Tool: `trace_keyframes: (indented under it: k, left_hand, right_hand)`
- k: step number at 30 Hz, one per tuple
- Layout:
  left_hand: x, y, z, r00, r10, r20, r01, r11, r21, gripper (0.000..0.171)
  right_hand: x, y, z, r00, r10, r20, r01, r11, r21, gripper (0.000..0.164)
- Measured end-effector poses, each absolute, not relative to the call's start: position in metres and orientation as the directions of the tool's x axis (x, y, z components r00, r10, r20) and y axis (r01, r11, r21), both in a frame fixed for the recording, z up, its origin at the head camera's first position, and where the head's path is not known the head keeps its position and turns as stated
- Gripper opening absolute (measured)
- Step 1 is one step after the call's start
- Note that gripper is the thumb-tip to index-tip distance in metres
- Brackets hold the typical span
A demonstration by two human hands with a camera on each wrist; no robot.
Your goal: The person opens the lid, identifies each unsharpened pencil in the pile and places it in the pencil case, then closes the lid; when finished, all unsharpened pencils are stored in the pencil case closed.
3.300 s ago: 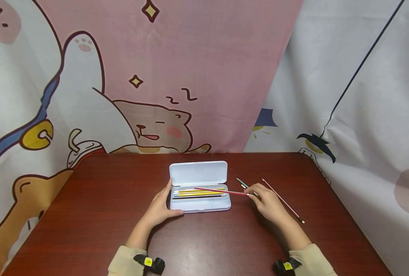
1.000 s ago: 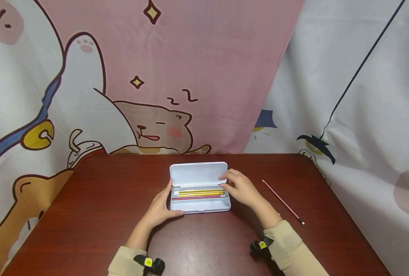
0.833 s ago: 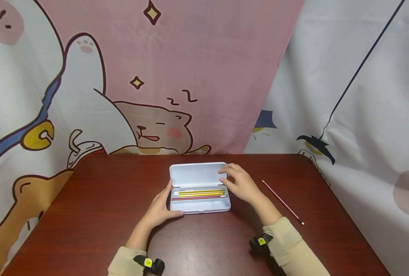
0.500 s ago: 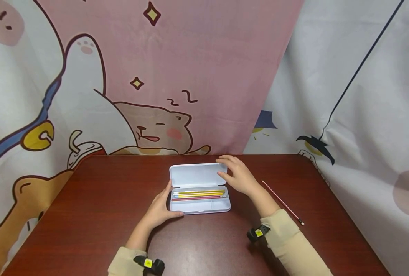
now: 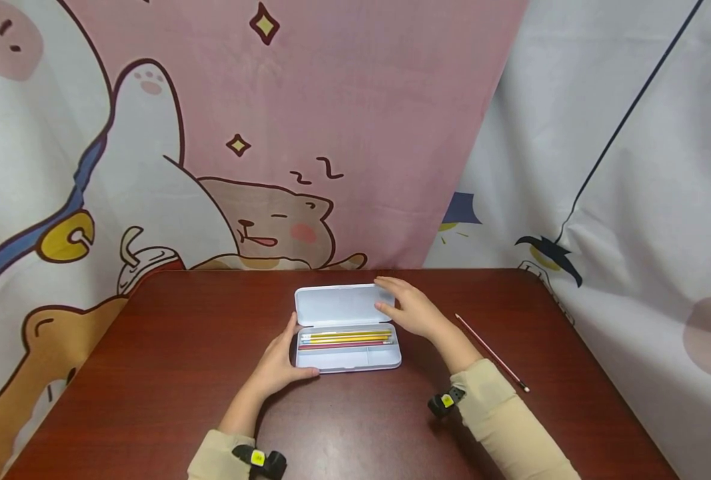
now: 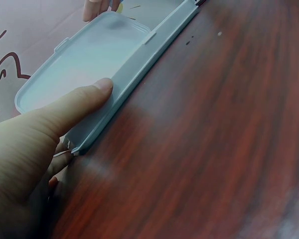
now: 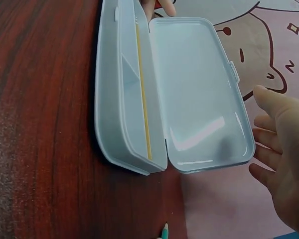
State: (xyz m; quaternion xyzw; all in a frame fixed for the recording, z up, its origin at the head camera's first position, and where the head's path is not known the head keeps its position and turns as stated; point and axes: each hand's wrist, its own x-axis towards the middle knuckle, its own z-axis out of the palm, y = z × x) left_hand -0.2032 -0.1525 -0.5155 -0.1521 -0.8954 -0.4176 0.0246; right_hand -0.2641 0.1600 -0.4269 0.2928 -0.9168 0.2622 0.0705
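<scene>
A pale blue pencil case [image 5: 337, 361] lies open on the table, its lid [image 5: 343, 305] tipped back. Several yellow pencils [image 5: 346, 337] and a red pencil [image 5: 343, 345] lie in its rear compartment. My left hand [image 5: 274, 360] holds the case's left end, thumb at the front edge and fingers round the side. At the lid's right edge is my right hand [image 5: 412, 308], fingers extended and holding nothing. In the right wrist view its fingertips [image 7: 261, 172] are close to the lid's rim; whether they touch it I cannot tell.
A pink pencil [image 5: 492, 353] with a white eraser lies on the dark red table [image 5: 355, 427], right of my right arm. The right wrist view shows a green pencil tip [image 7: 164, 232] near the case; the head view hides it. A printed cloth [image 5: 391, 133] hangs behind the table.
The red pencil, earlier pinched in my right hand above the case, now lies inside it. My right hand has moved from there up to the lid's right edge. My left hand stays put.
</scene>
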Motion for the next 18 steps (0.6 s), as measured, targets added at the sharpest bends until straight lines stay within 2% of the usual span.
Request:
trace_keyframes:
  k: [18]
  left_hand:
    - [-0.204,-0.153,-0.518,-0.950,0.249,0.186,0.302,0.592,0.747,0.131]
  right_hand:
    - [-0.231,0.164,-0.434,-0.793,-0.515,0.326,-0.610,0.660,-0.439,0.060]
